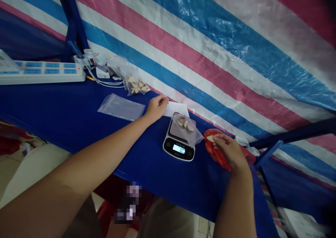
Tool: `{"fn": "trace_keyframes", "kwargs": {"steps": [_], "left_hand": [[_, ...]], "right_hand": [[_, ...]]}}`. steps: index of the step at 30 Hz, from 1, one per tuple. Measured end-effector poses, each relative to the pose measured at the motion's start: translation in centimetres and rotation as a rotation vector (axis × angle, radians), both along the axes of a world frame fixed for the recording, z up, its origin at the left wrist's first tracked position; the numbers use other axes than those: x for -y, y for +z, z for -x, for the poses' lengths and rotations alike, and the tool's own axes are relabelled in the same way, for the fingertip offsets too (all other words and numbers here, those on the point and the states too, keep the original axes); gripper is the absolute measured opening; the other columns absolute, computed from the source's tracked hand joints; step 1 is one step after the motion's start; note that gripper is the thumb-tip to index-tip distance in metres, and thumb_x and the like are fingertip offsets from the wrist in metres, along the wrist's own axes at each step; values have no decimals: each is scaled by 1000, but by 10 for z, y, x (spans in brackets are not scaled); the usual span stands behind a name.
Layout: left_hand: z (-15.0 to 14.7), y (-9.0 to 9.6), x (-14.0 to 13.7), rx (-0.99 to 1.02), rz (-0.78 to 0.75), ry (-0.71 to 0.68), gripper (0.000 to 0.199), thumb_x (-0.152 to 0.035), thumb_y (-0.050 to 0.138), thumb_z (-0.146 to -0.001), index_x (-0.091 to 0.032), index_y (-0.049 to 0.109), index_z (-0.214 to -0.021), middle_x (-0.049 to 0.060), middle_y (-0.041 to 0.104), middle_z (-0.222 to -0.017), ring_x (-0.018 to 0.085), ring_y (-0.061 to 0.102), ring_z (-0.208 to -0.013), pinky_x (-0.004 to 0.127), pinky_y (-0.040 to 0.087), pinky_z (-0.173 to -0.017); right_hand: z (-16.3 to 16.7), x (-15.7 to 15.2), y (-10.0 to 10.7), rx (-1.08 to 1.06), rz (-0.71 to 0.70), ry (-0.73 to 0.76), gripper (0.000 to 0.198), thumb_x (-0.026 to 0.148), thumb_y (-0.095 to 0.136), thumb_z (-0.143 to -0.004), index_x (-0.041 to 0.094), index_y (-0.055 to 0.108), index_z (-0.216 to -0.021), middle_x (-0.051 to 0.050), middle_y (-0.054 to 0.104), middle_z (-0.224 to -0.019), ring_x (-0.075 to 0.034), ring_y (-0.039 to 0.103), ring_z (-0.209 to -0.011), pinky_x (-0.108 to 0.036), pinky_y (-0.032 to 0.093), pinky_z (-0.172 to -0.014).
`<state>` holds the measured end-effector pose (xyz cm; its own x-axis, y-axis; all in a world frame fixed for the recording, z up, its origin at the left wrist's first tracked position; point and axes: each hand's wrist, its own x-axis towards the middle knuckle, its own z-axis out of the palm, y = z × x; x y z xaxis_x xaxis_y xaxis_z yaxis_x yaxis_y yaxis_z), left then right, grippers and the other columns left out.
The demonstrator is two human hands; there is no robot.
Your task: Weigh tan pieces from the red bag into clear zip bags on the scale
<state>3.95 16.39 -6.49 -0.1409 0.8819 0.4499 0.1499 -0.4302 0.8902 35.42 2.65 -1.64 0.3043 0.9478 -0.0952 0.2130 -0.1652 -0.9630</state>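
Note:
My left hand [156, 108] has its fingers curled together beside a sheet of white paper [177, 108]. Whether it pinches anything is hidden. A pale, wedge-like piece [210, 138] is pinched between the fingers of my right hand [229, 148], over a red plastic bag [216, 157]. Between my hands stands a small digital scale [179, 150] with a lit display. On its plate lies a clear plastic bag [195, 135] with several similar pale and brown pieces [185, 122] in it. The bag's open end hangs over the scale's right side.
Flat clear bags [122, 107] lie left of my left hand. Behind them is a filled bag of pieces [136, 85], near cables and a screwdriver [76, 49]. A power strip [42, 72] stands at the left. Striped sheeting [183, 49] walls the blue table's [65, 108] back.

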Motion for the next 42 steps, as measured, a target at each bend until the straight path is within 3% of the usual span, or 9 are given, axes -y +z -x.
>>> {"fn": "trace_keyframes", "kwargs": {"steps": [6,11,15,22,26,31,36,39,42], "left_hand": [[1,1,3,-46,17,46,42,-42,57,-87,-20,38,-57,-4,36,-55,11,34,-57,29,26,-56],[0,3,4,-88,26,119,54,-41,65,-81,-21,22,-54,-5,22,-53,10,22,-52,31,18,-53],[-2,1,3,-86,59,93,52,-31,59,-82,-22,17,-52,-5,17,-52,9,18,-50,32,15,-52],[-7,-5,10,-190,17,-53,41,-40,62,-83,-21,35,-59,-5,35,-56,11,36,-56,28,28,-56],[-10,-2,16,-226,111,-112,30,-44,64,-82,-20,51,-68,-4,50,-60,12,45,-58,27,34,-59],[-13,-5,18,-228,88,-228,28,-39,63,-82,-19,53,-66,-3,52,-59,12,46,-57,26,34,-58],[-14,-4,21,-236,68,-266,29,-38,64,-82,-18,53,-63,-3,52,-57,11,44,-55,26,33,-57],[-12,-1,22,-230,74,-254,32,-40,61,-84,-19,52,-62,-4,48,-56,11,42,-55,27,32,-57],[-9,0,18,-224,72,-174,34,-42,59,-86,-19,50,-62,-4,48,-56,12,42,-55,28,31,-58]], "right_hand": [[-9,2,-3,-40,123,61,43,41,94,-55,18,75,-86,-5,74,-82,-16,68,-68,-27,60,-64],[-13,-4,-10,73,45,-5,42,44,92,-56,16,74,-81,-2,68,-69,-11,60,-60,-19,50,-53],[-10,6,1,35,11,64,41,44,91,-60,17,72,-84,-2,69,-74,-12,61,-63,-21,51,-56],[4,19,7,-2,97,212,41,43,92,-62,16,72,-86,-3,72,-80,-13,66,-66,-24,55,-63],[24,18,-2,-28,48,116,46,45,93,-57,17,68,-83,-1,70,-73,-13,65,-61,-25,57,-62],[51,18,-11,-54,-31,33,42,44,93,-58,18,62,-68,1,67,-65,-15,67,-63,-28,61,-66],[57,19,-9,-202,-20,157,31,39,88,-65,17,75,-85,-7,77,-92,-20,74,-86,-33,61,-84],[38,16,-10,-161,-34,-35,28,33,84,-60,16,75,-80,-9,76,-85,-19,72,-70,-28,58,-61],[6,15,-14,49,-150,-259,21,36,70,-65,18,71,-76,-3,68,-64,-15,58,-49,-27,44,-44]]}}
